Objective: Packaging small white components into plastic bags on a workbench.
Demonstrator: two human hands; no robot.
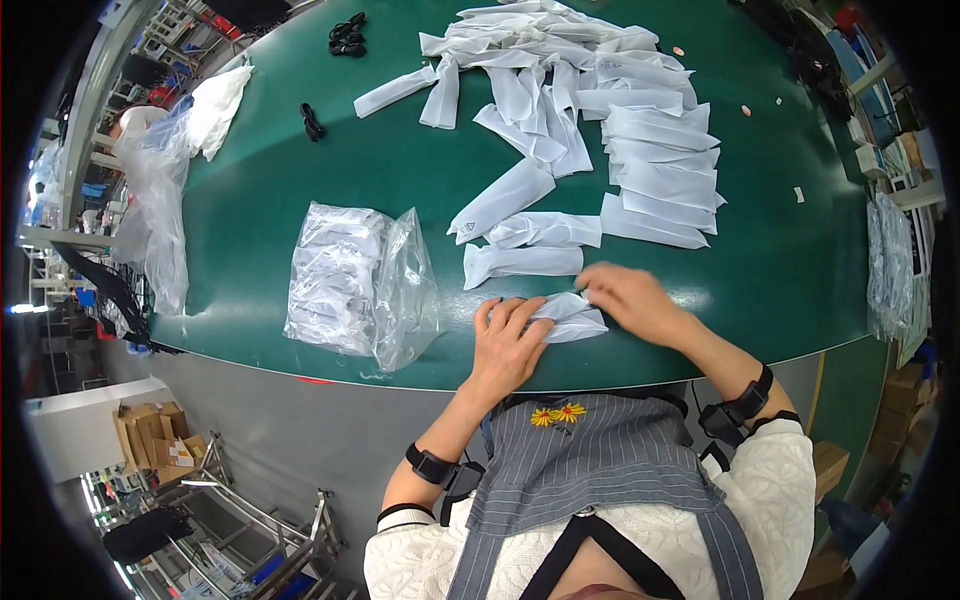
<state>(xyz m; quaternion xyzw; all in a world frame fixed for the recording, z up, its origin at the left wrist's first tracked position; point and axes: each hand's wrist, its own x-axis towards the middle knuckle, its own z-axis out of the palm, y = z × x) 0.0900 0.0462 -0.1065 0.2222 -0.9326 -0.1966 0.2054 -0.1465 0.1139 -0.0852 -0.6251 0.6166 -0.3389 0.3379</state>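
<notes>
Near the table's front edge lie two overlapping white pouches [576, 329], long and soft. My left hand [512, 342] grips their left end, fingers curled over the top. At the upper right end, my right hand [634, 302] is closed in a pinch at the upper pouch's edge; its fingertips are slightly blurred. Just beyond my hands another white pouch [525, 263] lies crosswise, with a wrinkled one [545, 230] behind it. To the left, a clear plastic bag [408, 290] holds a stack of several white pouches [338, 280], its loose side spread toward my left hand.
A large heap of white pouches [540, 45] covers the far middle of the green table [250, 180], with an overlapping row [660, 170] at right. Black coiled cables [347, 36] lie at far left, another [312, 122] nearer. Clear plastic sheeting [155, 200] hangs over the left edge.
</notes>
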